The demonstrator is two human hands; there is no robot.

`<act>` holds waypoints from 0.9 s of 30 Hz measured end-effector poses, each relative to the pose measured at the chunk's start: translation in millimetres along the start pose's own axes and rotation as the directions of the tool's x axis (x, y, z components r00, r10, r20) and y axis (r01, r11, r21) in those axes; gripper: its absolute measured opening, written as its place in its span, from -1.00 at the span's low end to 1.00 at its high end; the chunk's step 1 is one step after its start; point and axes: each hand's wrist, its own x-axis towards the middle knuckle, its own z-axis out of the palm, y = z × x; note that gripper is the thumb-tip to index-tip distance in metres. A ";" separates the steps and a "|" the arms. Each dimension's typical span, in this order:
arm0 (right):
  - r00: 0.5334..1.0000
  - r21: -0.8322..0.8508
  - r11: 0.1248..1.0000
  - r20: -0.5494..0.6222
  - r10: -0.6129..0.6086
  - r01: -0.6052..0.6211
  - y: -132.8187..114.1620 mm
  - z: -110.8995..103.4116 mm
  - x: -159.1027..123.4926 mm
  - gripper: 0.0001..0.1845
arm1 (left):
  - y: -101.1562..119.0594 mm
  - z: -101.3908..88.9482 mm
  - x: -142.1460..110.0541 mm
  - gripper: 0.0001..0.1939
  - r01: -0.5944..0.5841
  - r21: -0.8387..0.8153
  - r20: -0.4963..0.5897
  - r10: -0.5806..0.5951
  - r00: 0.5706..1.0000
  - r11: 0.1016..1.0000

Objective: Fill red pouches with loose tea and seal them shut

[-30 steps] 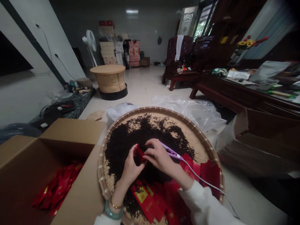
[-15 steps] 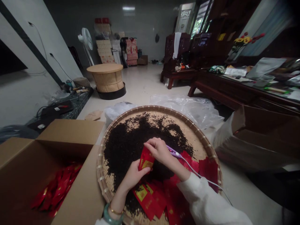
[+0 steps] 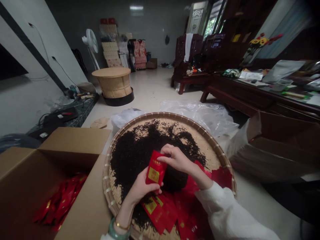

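A red foil tea packet (image 3: 156, 168) with a gold panel stands tilted above the dark loose tea leaves (image 3: 135, 153). My left hand (image 3: 145, 185) is closed around its lower part, thumb across the front. At the packet's upper right edge, my right hand (image 3: 175, 158) pinches with thumb and fingers. Below my hands, several flat red packets (image 3: 162, 213) lie on the round bamboo tray (image 3: 107, 186), some with leaf bits on them. More red packets (image 3: 222, 178) rest at the tray's right side. The purple corded tool seen earlier is hidden.
An open cardboard box (image 3: 82, 200) at the left holds a heap of red packets (image 3: 61, 200). Another box (image 3: 282, 143) stands to the right. Clear plastic sheeting (image 3: 200, 115) lies beyond the tray, and a round wooden table (image 3: 112, 83) stands farther back.
The packet has turned more upright, its front now facing me. My right hand has moved slightly right along its top. The purple tool and white cord have gone out of sight.
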 end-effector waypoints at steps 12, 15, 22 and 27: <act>0.992 0.066 0.993 0.070 -0.103 0.098 -3.3 -7.0 -7.9 -0.59 | -1.8 -10.4 6.0 -0.62 -0.050 0.301 -0.195 0.113 0.974 0.952; 0.978 -0.140 0.979 0.167 -0.123 0.147 -16.2 -8.6 -12.8 -0.82 | -8.5 -9.6 8.5 -0.71 -0.075 0.340 -0.263 0.171 0.949 0.937; 0.928 -0.317 0.934 0.370 -0.039 0.166 -35.0 -2.4 -15.4 -0.96 | -9.7 2.8 7.6 -0.73 -0.142 0.375 -0.225 0.239 0.945 0.916; 0.959 -0.373 0.907 0.264 -0.100 0.197 -38.8 -8.1 -18.0 -0.92 | -8.1 4.1 5.1 -0.72 -0.049 0.246 -0.188 0.098 0.977 0.968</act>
